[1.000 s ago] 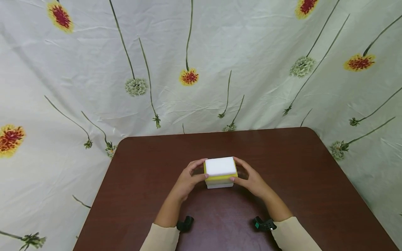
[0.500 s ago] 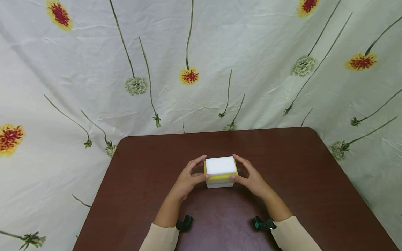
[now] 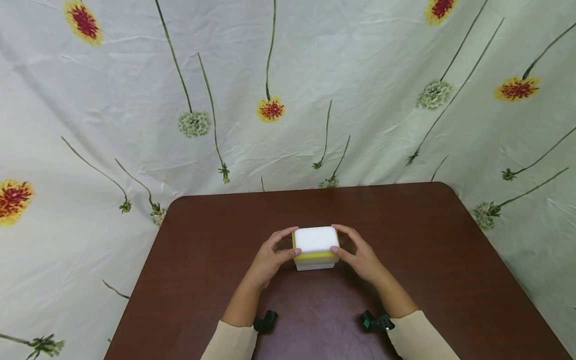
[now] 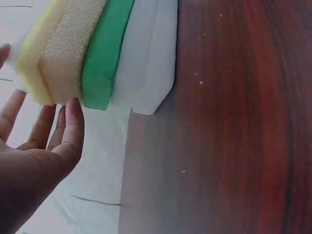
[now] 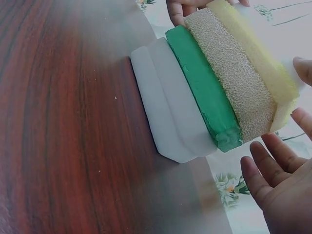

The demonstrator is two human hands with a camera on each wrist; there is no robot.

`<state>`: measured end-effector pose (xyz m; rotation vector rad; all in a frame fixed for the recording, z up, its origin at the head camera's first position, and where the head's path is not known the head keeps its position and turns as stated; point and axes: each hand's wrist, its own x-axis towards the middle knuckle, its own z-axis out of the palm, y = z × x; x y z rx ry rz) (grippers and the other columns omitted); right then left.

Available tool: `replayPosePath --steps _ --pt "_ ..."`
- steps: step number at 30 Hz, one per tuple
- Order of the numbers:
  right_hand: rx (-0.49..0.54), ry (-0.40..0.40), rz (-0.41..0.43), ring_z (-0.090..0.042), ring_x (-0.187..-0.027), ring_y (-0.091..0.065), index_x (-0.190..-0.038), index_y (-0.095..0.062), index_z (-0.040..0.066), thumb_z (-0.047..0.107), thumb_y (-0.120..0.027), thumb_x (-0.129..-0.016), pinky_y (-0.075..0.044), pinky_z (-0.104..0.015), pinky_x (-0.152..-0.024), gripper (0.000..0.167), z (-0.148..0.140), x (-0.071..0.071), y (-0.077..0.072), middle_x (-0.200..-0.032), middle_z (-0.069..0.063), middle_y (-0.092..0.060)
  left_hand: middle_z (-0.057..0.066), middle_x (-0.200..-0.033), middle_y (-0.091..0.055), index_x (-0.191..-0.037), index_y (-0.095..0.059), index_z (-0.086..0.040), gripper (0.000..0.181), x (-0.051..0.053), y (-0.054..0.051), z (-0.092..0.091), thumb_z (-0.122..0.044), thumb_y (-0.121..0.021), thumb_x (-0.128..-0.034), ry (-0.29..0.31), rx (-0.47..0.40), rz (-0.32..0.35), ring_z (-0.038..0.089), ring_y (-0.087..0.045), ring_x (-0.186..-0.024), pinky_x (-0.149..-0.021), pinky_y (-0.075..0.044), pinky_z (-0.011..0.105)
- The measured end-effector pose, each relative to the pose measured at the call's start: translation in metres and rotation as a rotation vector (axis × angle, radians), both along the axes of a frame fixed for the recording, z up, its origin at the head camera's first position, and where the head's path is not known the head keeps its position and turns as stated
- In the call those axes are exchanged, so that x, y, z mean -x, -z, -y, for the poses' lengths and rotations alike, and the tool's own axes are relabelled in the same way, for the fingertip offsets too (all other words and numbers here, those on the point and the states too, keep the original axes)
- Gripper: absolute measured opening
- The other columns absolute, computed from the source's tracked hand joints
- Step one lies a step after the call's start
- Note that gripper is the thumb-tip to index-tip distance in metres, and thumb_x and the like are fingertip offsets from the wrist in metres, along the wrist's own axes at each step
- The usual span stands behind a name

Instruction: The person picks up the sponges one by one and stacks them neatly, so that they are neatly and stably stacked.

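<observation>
A stack of sponge-like blocks stands on the brown table. On top lies a white sponge (image 3: 316, 239), over a yellow sponge (image 3: 317, 255). Beneath come a beige porous sponge (image 4: 73, 44), a green block (image 5: 207, 90) and white blocks (image 5: 168, 100) at the base. My left hand (image 3: 265, 261) holds the white sponge's left end, thumb at the front corner and index finger at the back. At its right end, my right hand (image 3: 367, 261) does likewise. In the wrist views the other fingers spread beside the yellow and beige layers; contact there is unclear.
The brown table (image 3: 225, 220) has rounded far corners. Behind and around it hangs a white cloth (image 3: 378, 90) printed with flowers. Dark bands (image 3: 265, 321) sit on both wrists, and a few small specks lie on the tabletop.
Both index fingers lifted slightly at the back, then came down again. My right thumb has moved up from the yellow edge onto the white sponge. The stack stays in place.
</observation>
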<state>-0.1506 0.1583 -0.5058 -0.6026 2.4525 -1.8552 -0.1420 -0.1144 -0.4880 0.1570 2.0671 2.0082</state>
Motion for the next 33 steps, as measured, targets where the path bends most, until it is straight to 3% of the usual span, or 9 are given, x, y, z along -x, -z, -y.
replayPosePath --steps 5,12,18,23,27,33 --pt "0.017 -0.012 0.014 -0.026 -0.125 -0.054 -0.145 -0.05 0.017 0.014 -0.07 -0.096 -0.046 -0.05 -0.105 0.053 -0.001 -0.001 0.0 -0.145 -0.01 -0.053 0.002 -0.149 -0.045 -0.141 -0.059 -0.029 0.056 -0.002 0.002 -0.002 -0.018 -0.077 -0.0895 -0.009 0.0 0.001 0.028 -0.063 -0.112 -0.096 -0.05 0.034" --pt "0.045 -0.025 0.044 -0.032 -0.122 -0.054 -0.148 -0.048 0.014 0.013 -0.069 -0.096 -0.052 -0.034 -0.093 0.056 -0.001 -0.002 -0.001 -0.146 -0.013 -0.051 0.003 -0.149 -0.044 -0.142 -0.057 -0.034 0.058 -0.001 0.003 -0.002 -0.017 -0.077 -0.0893 0.003 -0.014 0.007 0.026 -0.065 -0.109 -0.095 -0.052 0.034" --pt "0.045 -0.019 0.043 -0.034 -0.13 -0.051 -0.153 -0.042 0.016 0.012 -0.068 -0.097 -0.047 -0.041 -0.105 0.062 -0.002 -0.002 -0.001 -0.152 -0.013 -0.046 0.006 -0.15 -0.043 -0.145 -0.054 -0.034 0.063 0.0 -0.002 -0.002 -0.014 -0.077 -0.0893 0.001 -0.024 -0.013 0.029 -0.059 -0.122 -0.096 -0.052 0.034" --pt "0.094 0.044 -0.022 -0.032 -0.134 -0.051 -0.15 -0.045 0.009 0.008 -0.065 -0.097 -0.045 -0.032 -0.109 0.057 -0.003 -0.001 -0.005 -0.147 -0.016 -0.049 0.004 -0.149 -0.049 -0.143 -0.055 -0.031 0.058 0.0 -0.01 0.001 -0.015 -0.075 -0.0912 -0.067 -0.029 -0.062 0.025 -0.046 -0.141 -0.108 -0.045 0.044" --pt "0.165 0.129 -0.066 -0.021 -0.128 -0.056 -0.144 -0.052 0.006 0.005 -0.067 -0.096 -0.046 -0.022 -0.105 0.05 -0.002 -0.001 -0.013 -0.137 -0.012 -0.055 0.002 -0.146 -0.054 -0.142 -0.056 -0.031 0.052 -0.002 -0.017 0.006 -0.019 -0.072 -0.094 -0.114 -0.046 -0.075 0.022 -0.048 -0.141 -0.114 -0.04 0.048" --pt "0.201 0.166 -0.137 -0.018 -0.123 -0.057 -0.138 -0.056 0.002 0.0 -0.065 -0.096 -0.047 -0.023 -0.102 0.043 -0.005 -0.001 -0.025 -0.133 -0.013 -0.057 0.007 -0.14 -0.058 -0.141 -0.057 -0.022 0.044 -0.005 -0.03 0.016 -0.02 -0.067 -0.098 -0.176 -0.08 -0.12 0.02 -0.056 -0.13 -0.108 -0.047 0.03"
